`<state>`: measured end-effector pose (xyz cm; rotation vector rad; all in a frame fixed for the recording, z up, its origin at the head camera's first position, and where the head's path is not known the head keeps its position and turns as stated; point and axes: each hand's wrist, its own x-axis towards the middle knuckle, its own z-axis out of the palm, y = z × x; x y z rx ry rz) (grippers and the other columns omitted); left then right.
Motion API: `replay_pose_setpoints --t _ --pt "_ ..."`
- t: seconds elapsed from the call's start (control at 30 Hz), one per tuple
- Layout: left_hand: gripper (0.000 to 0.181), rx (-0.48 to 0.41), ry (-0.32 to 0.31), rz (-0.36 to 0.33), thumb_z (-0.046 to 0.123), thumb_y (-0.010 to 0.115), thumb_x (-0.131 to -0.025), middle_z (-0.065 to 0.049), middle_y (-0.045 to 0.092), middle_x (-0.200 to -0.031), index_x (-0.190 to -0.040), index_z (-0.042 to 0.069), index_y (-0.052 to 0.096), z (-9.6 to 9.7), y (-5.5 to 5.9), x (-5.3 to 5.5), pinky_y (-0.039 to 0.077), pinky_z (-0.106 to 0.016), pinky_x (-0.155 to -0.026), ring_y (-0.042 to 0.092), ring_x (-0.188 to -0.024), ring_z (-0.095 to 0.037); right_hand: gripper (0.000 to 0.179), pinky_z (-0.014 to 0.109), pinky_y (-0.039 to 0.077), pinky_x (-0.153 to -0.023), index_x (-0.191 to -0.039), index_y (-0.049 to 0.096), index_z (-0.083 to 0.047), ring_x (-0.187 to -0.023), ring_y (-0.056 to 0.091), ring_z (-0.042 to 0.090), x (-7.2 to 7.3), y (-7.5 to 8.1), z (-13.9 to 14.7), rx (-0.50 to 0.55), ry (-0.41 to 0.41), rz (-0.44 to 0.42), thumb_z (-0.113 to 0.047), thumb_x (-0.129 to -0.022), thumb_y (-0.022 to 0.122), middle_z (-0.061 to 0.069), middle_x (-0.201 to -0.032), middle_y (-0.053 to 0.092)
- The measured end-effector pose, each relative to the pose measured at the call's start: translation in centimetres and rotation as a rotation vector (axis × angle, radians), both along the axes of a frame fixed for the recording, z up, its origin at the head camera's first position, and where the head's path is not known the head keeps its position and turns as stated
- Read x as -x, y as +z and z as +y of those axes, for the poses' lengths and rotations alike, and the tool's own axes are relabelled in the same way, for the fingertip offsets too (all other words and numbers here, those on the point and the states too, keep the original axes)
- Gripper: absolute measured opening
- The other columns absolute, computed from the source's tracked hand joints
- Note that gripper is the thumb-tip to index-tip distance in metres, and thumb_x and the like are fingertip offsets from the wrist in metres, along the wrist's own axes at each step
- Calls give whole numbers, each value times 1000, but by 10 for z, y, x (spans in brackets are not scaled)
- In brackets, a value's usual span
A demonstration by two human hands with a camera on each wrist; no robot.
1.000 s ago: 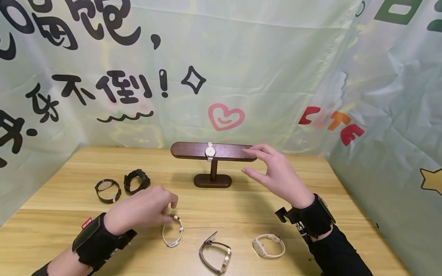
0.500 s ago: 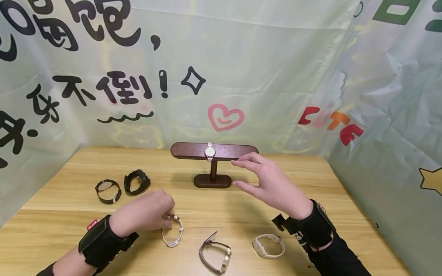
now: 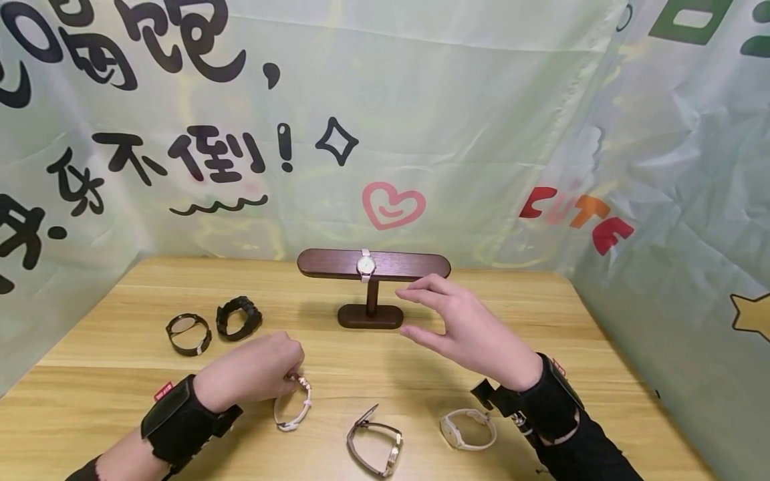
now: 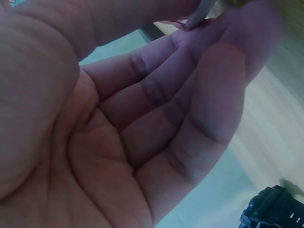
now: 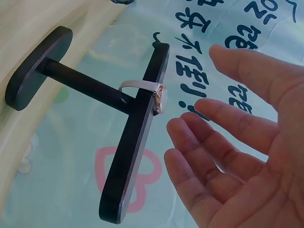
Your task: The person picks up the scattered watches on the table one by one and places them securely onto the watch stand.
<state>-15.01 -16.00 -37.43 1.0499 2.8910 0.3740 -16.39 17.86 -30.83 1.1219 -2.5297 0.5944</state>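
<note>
Head view: a wooden table (image 3: 535, 300) bears a dark watch stand (image 3: 373, 294); the right hand (image 3: 466, 327), thumb and fingers extended, holds nothing near it; the left hand (image 3: 255, 367), fingers curled, pinches a white-strapped watch (image 3: 309, 402) at the table's near left.

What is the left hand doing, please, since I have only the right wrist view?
Observer: In the head view, the left hand pinches the far end of a white watch.
Operator: Thank you; what else lies beside that one on the table?
Observer: A dark-strapped watch lies between it and a cream watch.
Operator: And which way does the mounted watch face, as I see it nearly edge-on?
Observer: Its round dial faces the head camera.
</note>
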Motion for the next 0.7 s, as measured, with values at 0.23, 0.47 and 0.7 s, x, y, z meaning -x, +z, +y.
replay_pose_setpoints --t 0.23,0.47,0.7 --pt "42 -3 -2 4 -3 81 -79 14 30 -64 -65 20 49 1 -1 1 25 -17 -51 28 -57 0 51 34 63 -92 -138 71 -7 -115 71 17 -2 0 -2 -18 10 -34 -29 -94 85 3 -136 68" --pt "42 -7 -33 30 -5 79 -80 15 29 -64 -65 20 48 0 -4 4 25 -16 -50 28 -56 1 52 31 62 -89 -141 70 -10 -105 69 10 -6 0 -4 -43 10 -62 -31 -96 84 1 -136 67" --pt "39 -31 -59 50 -3 78 -85 14 40 -63 -66 20 53 -1 -2 8 31 -15 -50 33 -57 3 52 32 62 -93 -141 70 -10 -110 69 11 -7 0 -5 -54 14 -73 -32 -96 84 1 -135 67"
